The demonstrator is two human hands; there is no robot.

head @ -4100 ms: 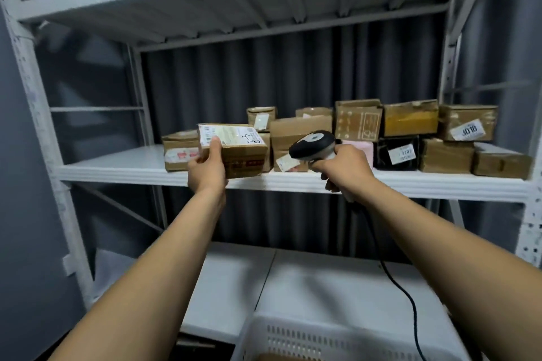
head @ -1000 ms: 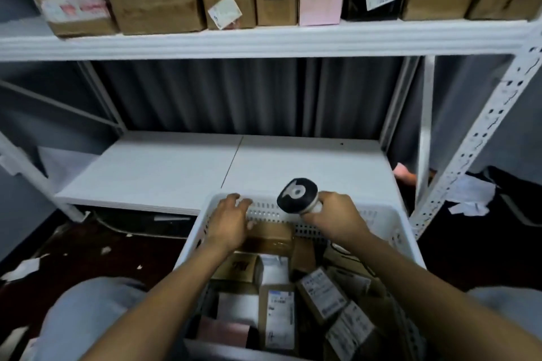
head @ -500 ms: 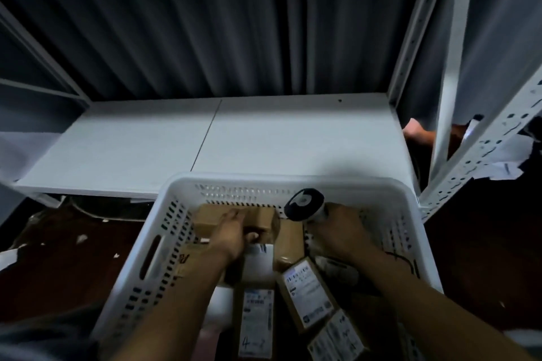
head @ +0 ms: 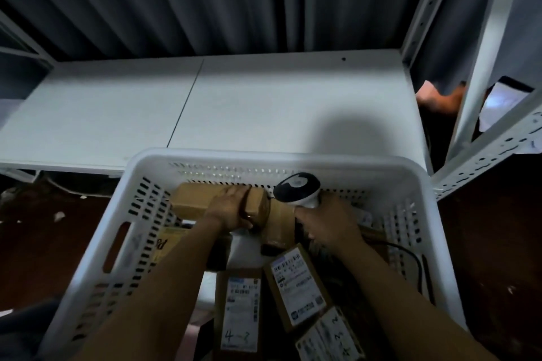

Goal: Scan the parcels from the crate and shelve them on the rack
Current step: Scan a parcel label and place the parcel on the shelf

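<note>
Left hand (head: 231, 208): fingers curled over the top of a plain brown cardboard parcel (head: 196, 199), thumb on its near side. It is a closed grip on the box. The parcel lies along the far wall of the white crate (head: 264, 157).

Right hand (head: 325, 223): wrapped round the handle of the barcode scanner (head: 297, 189). The scanner's head sits just beside the parcel's right end and, as far as we can tell, faces no label.

Change: four seconds back, the left hand was setting a parcel on the upper shelf. A second ago both hands were at the crate's far rim. Half a second ago the left hand had landed on this box, and now the fingers have closed on it. We read this as one parcel shelved and the next cycle begun, with the pick under way and the scan not yet done.

Not resolved:
- We see no label on the gripped parcel. It probably needs turning before the scanner can read it.
- We cannot tell whether the box has lifted off what lies beneath.
- The trigger finger is hidden behind the scanner's handle.
- The scanner cable (head: 410, 255) shows only as a loop by the crate's right wall.
- The labelled parcels (head: 243, 311) nearer us are cut off by the frame's bottom edge and their print is blurred.
- The upper shelf is out of frame. Only the lower shelf (head: 264, 105) shows beyond the crate.
</note>
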